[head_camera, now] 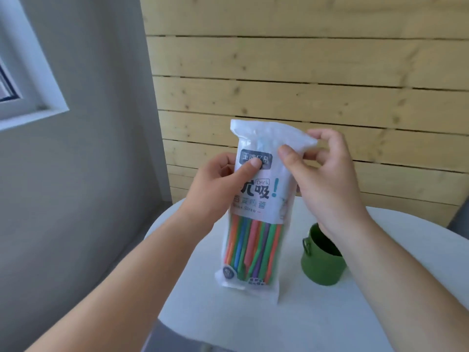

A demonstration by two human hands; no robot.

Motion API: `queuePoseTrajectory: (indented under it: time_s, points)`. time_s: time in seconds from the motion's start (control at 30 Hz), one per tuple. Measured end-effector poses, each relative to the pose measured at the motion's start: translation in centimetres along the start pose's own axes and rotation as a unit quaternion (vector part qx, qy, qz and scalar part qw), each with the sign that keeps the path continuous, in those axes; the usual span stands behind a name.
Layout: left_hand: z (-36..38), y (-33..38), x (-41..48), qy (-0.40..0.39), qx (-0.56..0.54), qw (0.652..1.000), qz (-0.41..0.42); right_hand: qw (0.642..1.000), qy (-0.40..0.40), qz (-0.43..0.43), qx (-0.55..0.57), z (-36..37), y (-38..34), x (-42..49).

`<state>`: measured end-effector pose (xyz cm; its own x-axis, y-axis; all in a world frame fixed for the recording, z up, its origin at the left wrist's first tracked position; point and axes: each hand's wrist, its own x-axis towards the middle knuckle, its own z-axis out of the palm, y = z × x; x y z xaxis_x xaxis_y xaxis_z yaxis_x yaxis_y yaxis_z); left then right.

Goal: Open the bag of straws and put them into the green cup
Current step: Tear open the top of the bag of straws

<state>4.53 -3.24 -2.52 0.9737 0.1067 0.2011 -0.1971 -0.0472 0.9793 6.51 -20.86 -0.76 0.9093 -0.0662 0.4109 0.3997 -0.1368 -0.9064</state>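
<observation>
I hold the bag of straws (256, 207) upright above the white table (380, 301), its top seal unbroken. My left hand (215, 189) grips its upper part, thumb on the label. My right hand (327, 179) pinches the top right corner. I judge I am at the opening step; next I need a firm tear. The green cup (321, 268) waits just right, straws (253, 247) inside the bag.

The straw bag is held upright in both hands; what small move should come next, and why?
Probably pull the right hand away from the left hand to tear the top. The straw bag looks sealed, the right hand pinches its top corner, the left grips it lower, and the straws are inside.
</observation>
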Motion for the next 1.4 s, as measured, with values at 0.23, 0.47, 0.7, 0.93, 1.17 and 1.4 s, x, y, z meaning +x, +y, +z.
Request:
queuePoseTrajectory:
  time_s: [0.23,0.47,0.7,0.93,1.17,1.4]
  points:
    - [1.6,3.1,-4.4,0.005,0.074,0.997,0.027,0.994,-0.043,-0.07,-0.067,-5.1,-5.0,-4.2]
    - [3.2,3.8,-9.0,0.108,0.162,0.981,-0.001,0.998,-0.043,-0.048,-0.024,-5.8,-4.9,-9.0]
    - [3.7,4.4,-13.0,0.034,-0.06,0.997,-0.045,0.992,-0.111,0.029,0.05,-5.0,-4.4,-12.4]
    - [2.7,4.8,-14.6,-0.024,-0.082,0.994,-0.068,0.979,-0.143,0.078,0.127,-4.3,-4.0,-13.9]
    - [2.0,4.6,-14.6,-0.044,-0.075,0.993,-0.074,0.972,-0.152,0.09,0.157,-4.0,-3.8,-14.1]
    - [1.9,4.3,-14.5,-0.045,-0.07,0.995,-0.063,0.964,-0.151,0.126,0.181,-4.0,-3.7,-13.8]
